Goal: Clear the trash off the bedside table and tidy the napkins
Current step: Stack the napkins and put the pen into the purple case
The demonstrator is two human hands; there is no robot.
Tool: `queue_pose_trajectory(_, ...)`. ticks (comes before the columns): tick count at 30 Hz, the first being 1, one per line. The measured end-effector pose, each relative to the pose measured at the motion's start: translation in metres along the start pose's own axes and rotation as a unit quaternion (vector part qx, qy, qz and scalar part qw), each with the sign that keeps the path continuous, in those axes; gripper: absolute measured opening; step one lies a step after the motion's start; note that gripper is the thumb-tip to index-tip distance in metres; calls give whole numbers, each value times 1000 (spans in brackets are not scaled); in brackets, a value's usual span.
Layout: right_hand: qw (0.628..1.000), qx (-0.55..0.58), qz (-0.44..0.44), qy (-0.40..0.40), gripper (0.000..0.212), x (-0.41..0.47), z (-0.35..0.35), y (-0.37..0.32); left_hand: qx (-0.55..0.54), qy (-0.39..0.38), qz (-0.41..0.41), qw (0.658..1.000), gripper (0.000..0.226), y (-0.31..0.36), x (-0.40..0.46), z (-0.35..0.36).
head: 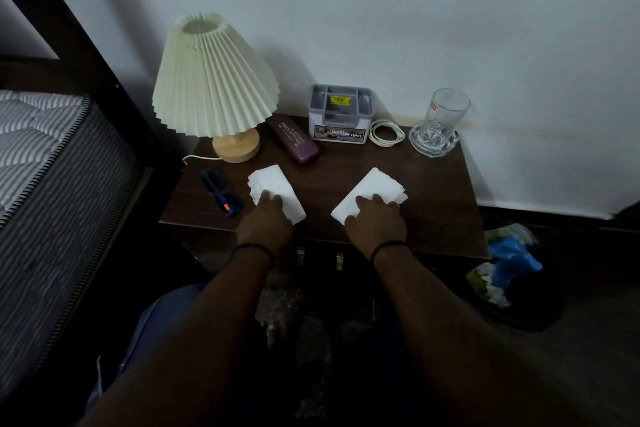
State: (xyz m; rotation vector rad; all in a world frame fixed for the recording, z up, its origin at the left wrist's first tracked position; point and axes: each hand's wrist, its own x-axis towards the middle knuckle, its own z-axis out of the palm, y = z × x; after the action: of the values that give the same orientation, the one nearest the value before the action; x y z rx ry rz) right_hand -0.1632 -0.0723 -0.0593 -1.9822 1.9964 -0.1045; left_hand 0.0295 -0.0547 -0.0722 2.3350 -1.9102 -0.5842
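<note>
Now the fingers [266, 198] of the left hand [265, 224] lie flat and close together on top of one white napkin pile [273, 185], pressing it down near the middle of the frame. The right hand [375, 224] does the same on the other napkin pile [372, 189], with its fingers a bit more spread. Neither hand is pinching or lifting anything that I can see.

Both piles sit on the front part of the dark bedside table [433, 191], a little apart from each other. It looks like the trash step is done and the napkin step is going on. I think the next move is to slide the two piles together into one neat pile, with the edges lined up. That needs soft, even pushing so the thin sheets do not slip or fan out.

Further out, a gray organizer box [341, 114] stands at the back of the table. Its slots look mostly empty, but a yellow tag shows inside. To the right, a clear glass [446, 114] stands in a clear dish, and it looks empty. A coiled white cord [386, 133] lies between the box and the glass. A lamp [214, 80] stands at the upper left, with a dark red glasses case [294, 144] beside it.

At the lower right, on the floor, a dark trash bag [509, 270] holds blue and white scraps.
</note>
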Motion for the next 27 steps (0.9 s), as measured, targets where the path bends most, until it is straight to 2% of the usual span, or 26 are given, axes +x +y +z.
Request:
queue_pose_trajectory(7,999,4,-32,-22,44,3,1,-2,-27,-7,-3,1000,58,-2,1,-3)
queue_pose_trajectory(14,999,23,-26,26,41,2,0,-6,-34,93,-14,995,43,4,-4,-4)
queue_pose_trajectory(17,999,30,-12,14,39,2,2,-6,-27,73,-14,997,44,3,-4,-2)
queue_pose_trajectory(23,996,89,-19,-3,32,3,1,-5,-86,56,-37,994,56,0,-2,-5)
queue_pose_trajectory(27,994,108,-8,5,26,0,-1,-9,-102,58,-27,993,54,3,-2,-8)
